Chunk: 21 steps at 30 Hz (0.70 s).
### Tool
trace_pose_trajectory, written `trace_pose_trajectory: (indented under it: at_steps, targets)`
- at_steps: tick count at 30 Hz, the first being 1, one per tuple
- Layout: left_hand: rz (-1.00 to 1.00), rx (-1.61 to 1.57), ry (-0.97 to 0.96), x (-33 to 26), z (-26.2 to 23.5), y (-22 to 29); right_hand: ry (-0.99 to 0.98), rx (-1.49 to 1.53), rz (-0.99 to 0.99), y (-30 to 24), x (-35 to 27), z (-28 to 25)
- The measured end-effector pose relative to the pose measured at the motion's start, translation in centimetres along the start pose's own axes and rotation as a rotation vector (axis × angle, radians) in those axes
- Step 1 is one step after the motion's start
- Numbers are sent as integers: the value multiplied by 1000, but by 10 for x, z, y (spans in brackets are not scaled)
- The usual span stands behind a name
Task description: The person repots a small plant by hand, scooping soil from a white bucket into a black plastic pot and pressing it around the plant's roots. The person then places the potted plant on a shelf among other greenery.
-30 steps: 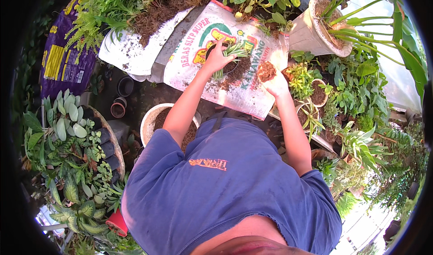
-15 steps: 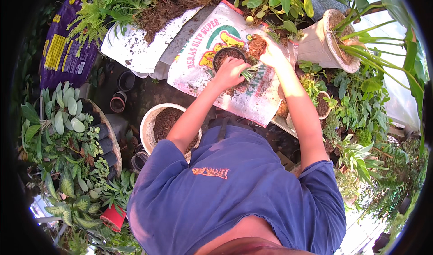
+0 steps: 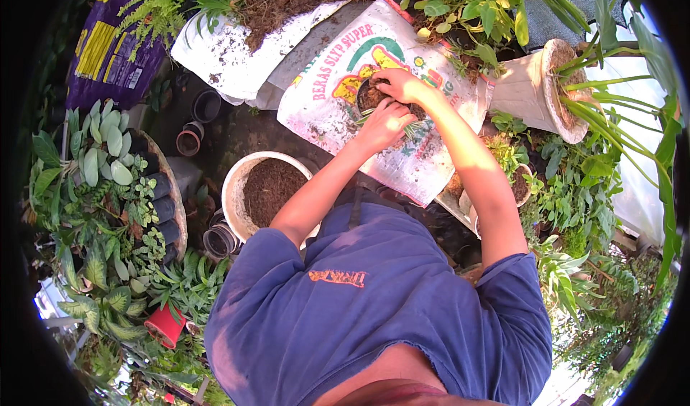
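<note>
A small dark round pot (image 3: 363, 98) stands on a printed white sack (image 3: 327, 129) in front of me. Brown fibrous potting mix (image 3: 373, 98) shows inside it. My right hand (image 3: 399, 86) reaches over the pot's far side, its fingers curled down onto the mix; the fingertips are partly hidden. Close to the pot's near rim, my left hand (image 3: 388, 124) is closed round a small plant (image 3: 412, 128), whose narrow green leaves stick out to the right of the fingers. The plant's base is covered by the hand.
A white bucket of dark soil (image 3: 231, 194) stands left of my body. Empty small pots (image 3: 190, 139) lie farther left. A large pale planter (image 3: 528, 93) leans at the right, and potted greenery (image 3: 100, 212) crowds both sides. Soil and roots (image 3: 287, 7) lie at the back.
My right hand has moved left from beside the pot to over it, bringing the reddish-brown clump of fibre there. My left hand stays by the near rim with the plant. The view has shifted slightly.
</note>
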<state>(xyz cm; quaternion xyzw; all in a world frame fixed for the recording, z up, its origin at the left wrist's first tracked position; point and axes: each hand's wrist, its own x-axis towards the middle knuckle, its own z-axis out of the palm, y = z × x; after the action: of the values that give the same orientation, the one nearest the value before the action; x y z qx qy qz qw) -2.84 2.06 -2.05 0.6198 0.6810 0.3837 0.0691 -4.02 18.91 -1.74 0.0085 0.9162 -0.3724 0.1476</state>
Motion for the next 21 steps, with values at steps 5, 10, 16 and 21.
trace_pose_trajectory:
  at_steps: [5, 10, 16, 21]
  targets:
    - [-19, -14, 7, -3, -2, 0, 191, -37, -69, -17, -19, -10]
    - [-14, -35, 3, 0, -1, 3, 162, -24, 125, -5, -24, -7]
    - [-36, -56, -17, -3, 1, -1, 193, -16, 87, -14, -14, -3]
    - [0, -10, 36, -3, 3, 1, 87, -114, 76, 1, -5, 18]
